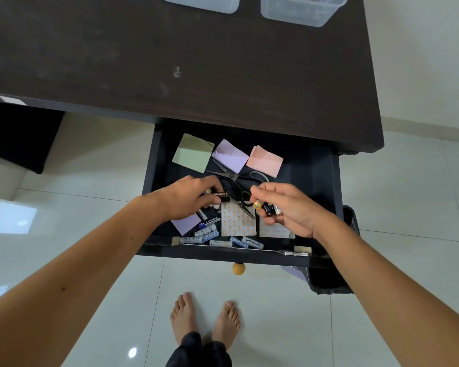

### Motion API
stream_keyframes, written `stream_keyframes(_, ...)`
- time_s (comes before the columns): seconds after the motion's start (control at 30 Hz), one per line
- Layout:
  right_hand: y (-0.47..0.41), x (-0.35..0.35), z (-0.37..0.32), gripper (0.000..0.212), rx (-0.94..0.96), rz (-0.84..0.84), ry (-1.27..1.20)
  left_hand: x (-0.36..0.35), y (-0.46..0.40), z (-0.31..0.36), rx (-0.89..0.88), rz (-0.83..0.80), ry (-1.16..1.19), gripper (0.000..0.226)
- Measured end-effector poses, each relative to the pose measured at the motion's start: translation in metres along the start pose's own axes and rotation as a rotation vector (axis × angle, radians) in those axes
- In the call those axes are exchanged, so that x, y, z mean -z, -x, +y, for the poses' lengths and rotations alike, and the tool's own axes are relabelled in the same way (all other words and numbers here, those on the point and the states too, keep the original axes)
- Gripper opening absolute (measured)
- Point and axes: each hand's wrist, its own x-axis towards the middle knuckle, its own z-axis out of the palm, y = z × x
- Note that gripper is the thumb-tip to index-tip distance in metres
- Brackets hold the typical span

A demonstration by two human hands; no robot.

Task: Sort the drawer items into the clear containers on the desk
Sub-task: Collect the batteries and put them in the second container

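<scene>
The dark drawer [313, 168] is pulled out under the desk. My left hand [191, 200] is inside it, fingers pinched on a small battery [220, 194]. My right hand [289, 207] hovers over the drawer's right half, closed on a few batteries [266, 207], one with a yellow end. Several white and blue batteries [217, 238] lie along the drawer's front wall. Black scissors [236, 181] lie in the middle. Green [192, 152], lilac [230, 156] and pink [265, 161] sticky notes rest at the back. Two clear containers [300, 7] [202, 2] stand at the desk's far edge.
Two sheets of patterned stickers [237, 221] lie flat in the drawer's front half, and a lilac note [186, 223] sits under my left wrist. A small metal clip [294, 252] rests on the front rim. A black bin [331, 276] stands beside the drawer on the right. The drawer's yellow knob [238, 268] faces me.
</scene>
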Motion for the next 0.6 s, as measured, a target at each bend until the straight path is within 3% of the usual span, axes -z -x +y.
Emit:
stream_keyframes(0.17,-0.004,-0.002,0.004,0.005,0.02,0.02,0.041,0.001,0.002,-0.001,-0.054,0.053,0.087,0.032)
stream_keyframes(0.3,-0.004,-0.002,0.004,0.022,0.021,0.003,0.022,-0.001,0.0,-0.002,-0.027,0.059,0.094,0.015)
stream_keyframes(0.4,-0.005,-0.002,0.002,0.024,0.015,0.001,0.024,-0.001,-0.001,-0.001,-0.004,0.092,0.125,0.013)
stream_keyframes(0.6,-0.013,-0.008,-0.001,0.005,0.042,0.023,0.25,0.005,0.006,0.004,0.111,0.212,0.301,0.023)
